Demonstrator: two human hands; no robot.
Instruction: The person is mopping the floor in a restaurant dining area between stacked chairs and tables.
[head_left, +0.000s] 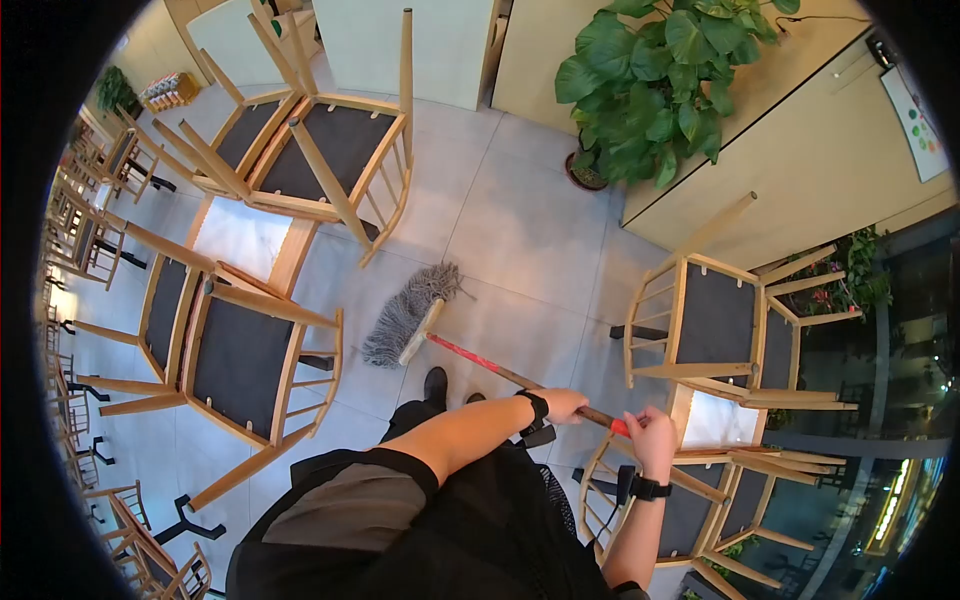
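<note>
A mop point(408, 312) with a grey, stringy head rests on the tiled floor ahead of my feet. Its handle point(470, 357), partly red and partly brown, slants from the mop head toward the right. My left hand point(566, 404) is closed around the handle's upper part, with a black band on the wrist. Nearer the handle's end, by a red section, my right hand point(652, 438) is closed on it too. A black watch-like band circles that wrist. My dark shoe point(435, 386) shows just below the mop head.
Upturned chairs point(325, 145) sit on a table point(240, 238) at left; more chairs point(715, 310) rest on a table point(718, 418) at right, close to my right arm. A potted plant point(660, 80) stands by the cabinets point(760, 170). Further furniture lines the far left.
</note>
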